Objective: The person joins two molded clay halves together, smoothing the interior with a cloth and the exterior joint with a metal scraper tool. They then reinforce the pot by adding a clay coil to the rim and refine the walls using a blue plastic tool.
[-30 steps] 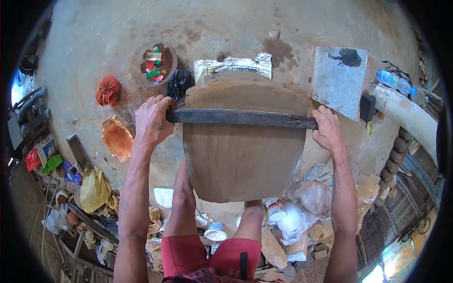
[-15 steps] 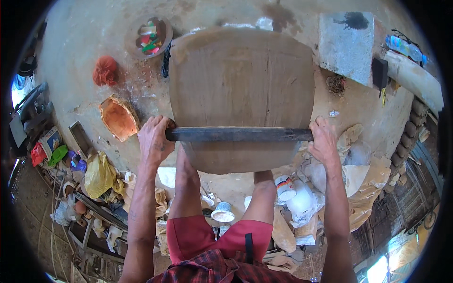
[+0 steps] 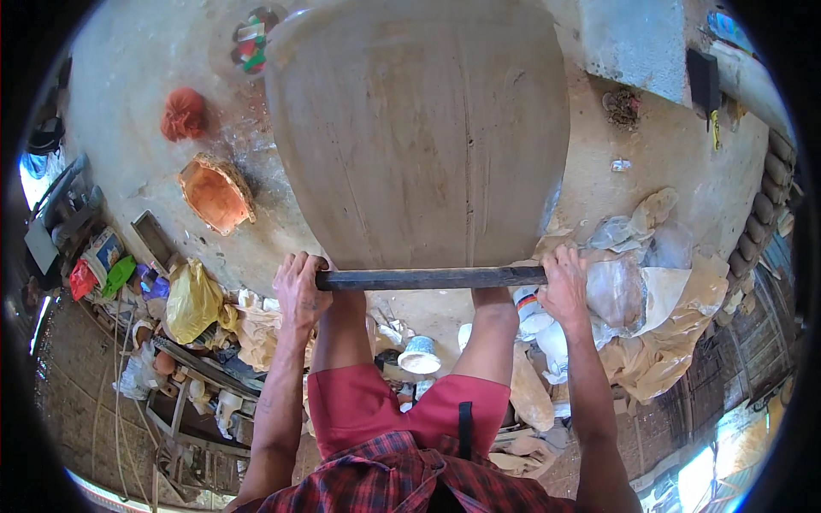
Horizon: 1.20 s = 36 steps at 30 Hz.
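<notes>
A long dark bar (image 3: 432, 280) runs level across the picture just in front of my knees. My left hand (image 3: 299, 289) is closed round its left end, and my right hand (image 3: 564, 286) grips the right end. Beyond the bar lies a broad grey-brown slab (image 3: 419, 137) that looks like wet clay, with straight streaks running along its surface toward me. The bar lies along the slab's near edge; whether it presses on the slab I cannot tell. My knees are on either side below the bar.
At the left are an orange-lined bowl-shaped shell (image 3: 215, 195), a red bundle (image 3: 183, 114) and a yellow plastic bag (image 3: 190, 299). A white tub (image 3: 419, 355) stands between my legs. Crumpled sheets (image 3: 658, 342) lie at the right, and a pale block (image 3: 633, 47) is farther off.
Both hands have drawn the bar toward me, from across the slab to its near edge. The view has shifted, so the slab sits higher and looks larger, with more streaks showing.
</notes>
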Each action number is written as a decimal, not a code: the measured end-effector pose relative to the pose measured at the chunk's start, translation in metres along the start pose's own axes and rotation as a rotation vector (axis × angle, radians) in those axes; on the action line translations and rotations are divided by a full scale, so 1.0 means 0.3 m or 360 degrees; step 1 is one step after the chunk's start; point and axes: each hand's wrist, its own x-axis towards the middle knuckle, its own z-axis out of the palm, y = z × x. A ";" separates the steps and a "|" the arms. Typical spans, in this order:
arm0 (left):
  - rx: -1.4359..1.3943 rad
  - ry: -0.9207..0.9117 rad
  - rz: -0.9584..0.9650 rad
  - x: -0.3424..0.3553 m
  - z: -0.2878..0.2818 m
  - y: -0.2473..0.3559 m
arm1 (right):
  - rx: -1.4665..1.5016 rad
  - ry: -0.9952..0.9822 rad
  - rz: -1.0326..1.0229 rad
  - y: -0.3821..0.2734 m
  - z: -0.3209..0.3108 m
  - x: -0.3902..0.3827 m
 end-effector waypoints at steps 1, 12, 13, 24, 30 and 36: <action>0.0010 0.0011 -0.0001 -0.014 0.010 0.010 | 0.0011 -0.0010 0.0008 0.005 0.012 -0.011; 0.0063 0.0133 -0.0017 -0.162 0.115 0.036 | 0.0027 0.0105 -0.0046 0.058 0.065 -0.030; 0.0083 0.0148 -0.0021 -0.174 0.131 0.034 | 0.0027 0.0136 -0.0064 0.059 0.057 -0.026; 0.0211 0.0196 -0.0111 -0.291 0.244 0.070 | 0.0100 0.0295 -0.0132 0.103 0.072 -0.027; 0.0130 0.0135 -0.0053 -0.303 0.255 0.133 | 0.0134 0.0341 -0.0143 0.176 0.108 -0.047; 0.0001 0.0029 0.0249 -0.262 0.275 0.300 | 0.0246 0.0343 0.0039 0.391 0.179 -0.290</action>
